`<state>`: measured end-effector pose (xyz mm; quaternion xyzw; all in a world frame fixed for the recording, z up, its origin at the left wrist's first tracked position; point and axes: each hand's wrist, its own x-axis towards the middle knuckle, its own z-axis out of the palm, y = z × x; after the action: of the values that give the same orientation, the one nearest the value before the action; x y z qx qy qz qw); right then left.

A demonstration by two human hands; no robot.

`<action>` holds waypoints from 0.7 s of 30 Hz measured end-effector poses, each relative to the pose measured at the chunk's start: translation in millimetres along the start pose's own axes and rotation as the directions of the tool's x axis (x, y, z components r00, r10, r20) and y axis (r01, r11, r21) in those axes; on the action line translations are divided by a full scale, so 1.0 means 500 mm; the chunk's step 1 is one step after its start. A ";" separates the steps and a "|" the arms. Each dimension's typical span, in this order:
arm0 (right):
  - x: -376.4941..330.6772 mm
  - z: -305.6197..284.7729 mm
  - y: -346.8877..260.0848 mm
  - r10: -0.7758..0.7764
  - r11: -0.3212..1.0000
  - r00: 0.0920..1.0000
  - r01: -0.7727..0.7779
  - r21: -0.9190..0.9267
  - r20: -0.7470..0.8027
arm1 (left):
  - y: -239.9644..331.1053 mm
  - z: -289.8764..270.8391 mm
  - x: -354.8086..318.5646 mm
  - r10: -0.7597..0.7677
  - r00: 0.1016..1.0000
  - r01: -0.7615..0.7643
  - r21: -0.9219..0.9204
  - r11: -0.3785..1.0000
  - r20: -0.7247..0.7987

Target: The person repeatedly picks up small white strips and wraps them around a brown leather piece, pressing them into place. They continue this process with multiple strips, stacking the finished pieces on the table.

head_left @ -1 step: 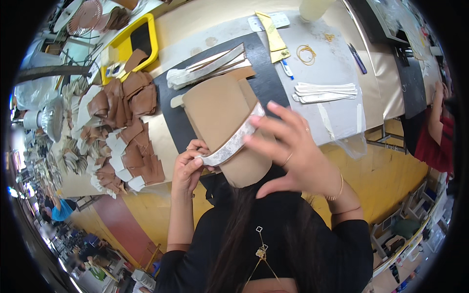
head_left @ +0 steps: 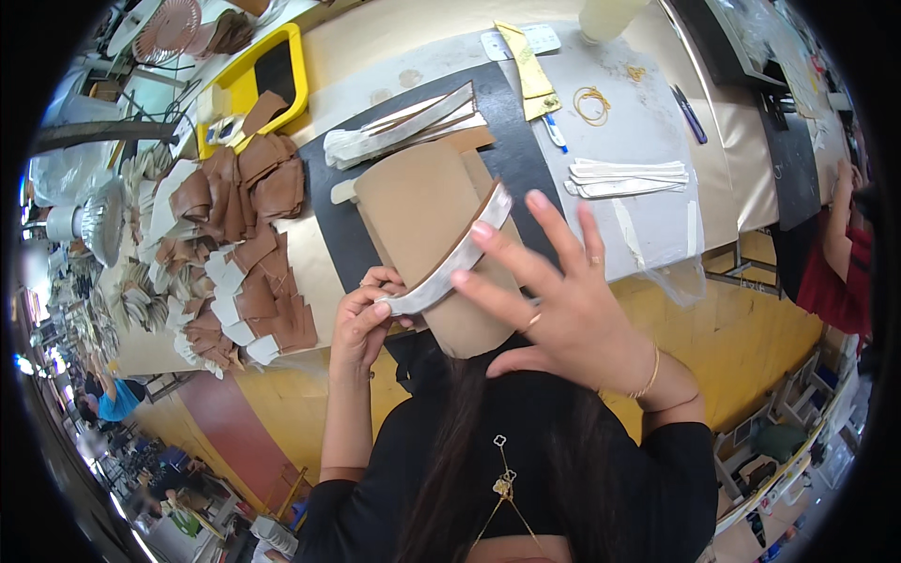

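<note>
My left hand [head_left: 363,314] pinches the lower end of a curved strip [head_left: 450,267], whitish on its face with a thin brown edge. The strip slants up to the right across a stack of tan, board-like panels [head_left: 413,206] with rounded ends. Over the strip's right side, my right hand [head_left: 563,300] is spread with its fingers apart. Its index and middle fingertips lie at or just above the white face; touching or not, I cannot tell. Beneath the panels lies a black mat [head_left: 333,239]. Behind them rests a bundle of white and brown strips [head_left: 404,127].
Brown leather pieces [head_left: 258,178] heap up at left, near a yellow tray [head_left: 298,80]. On the right are stacked white strips [head_left: 627,176], a blue-and-white pen or cutter [head_left: 555,133], a yellow cord loop [head_left: 591,106] and a dark pen-like tool [head_left: 690,114]. A person's arm [head_left: 838,225] shows far right.
My right hand's fingers have spread wider and shifted slightly along the strip. The strip's far end now shows more clearly, with its brown edge. My left hand keeps its pinch.
</note>
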<state>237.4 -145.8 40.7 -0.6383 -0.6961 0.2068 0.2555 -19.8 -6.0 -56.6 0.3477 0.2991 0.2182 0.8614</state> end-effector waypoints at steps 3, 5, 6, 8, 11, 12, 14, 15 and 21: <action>0.014 -0.001 -0.047 -0.018 0.977 1.000 0.018 -0.212 0.002 | 0.004 -0.006 -0.009 -0.005 1.000 0.005 0.009 1.000 -0.018; 0.022 0.009 -0.055 -0.092 0.959 0.995 0.083 -0.270 -0.023 | 0.007 -0.006 -0.011 0.002 1.000 -0.002 0.013 1.000 -0.012; 0.034 0.028 -0.054 -0.157 0.942 0.986 0.135 -0.307 -0.048 | 0.009 -0.007 -0.004 0.021 1.000 -0.020 0.026 0.999 -0.005; 0.057 0.065 -0.057 -0.320 0.898 0.939 0.258 -0.357 -0.126 | 0.012 -0.001 -0.003 0.012 0.999 -0.011 0.023 1.000 -0.038; 0.073 0.102 -0.057 -0.386 0.879 0.922 0.368 -0.305 0.001 | 0.010 0.008 0.007 0.054 0.998 -0.052 0.075 0.996 -0.024; 0.073 0.105 -0.052 -0.361 0.880 0.932 0.353 -0.316 0.037 | 0.011 0.009 0.009 0.053 0.999 -0.052 0.084 0.995 -0.009; 0.071 0.107 -0.042 -0.378 0.865 0.923 0.379 -0.328 0.069 | 0.012 0.010 0.015 0.067 0.998 -0.067 0.110 0.992 0.001; 0.069 0.106 -0.035 -0.389 0.858 0.917 0.395 -0.328 0.087 | 0.011 0.010 0.019 0.084 0.996 -0.083 0.125 0.989 -0.003; 0.061 0.113 0.006 -0.410 0.900 0.907 0.385 -0.205 -0.099 | -0.004 0.008 0.032 0.082 0.996 -0.078 0.110 0.991 -0.029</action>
<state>202.9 -112.9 -2.7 -0.5158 -0.8081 0.0410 0.2815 -5.3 0.0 -61.7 0.4021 0.3109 0.2416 0.8266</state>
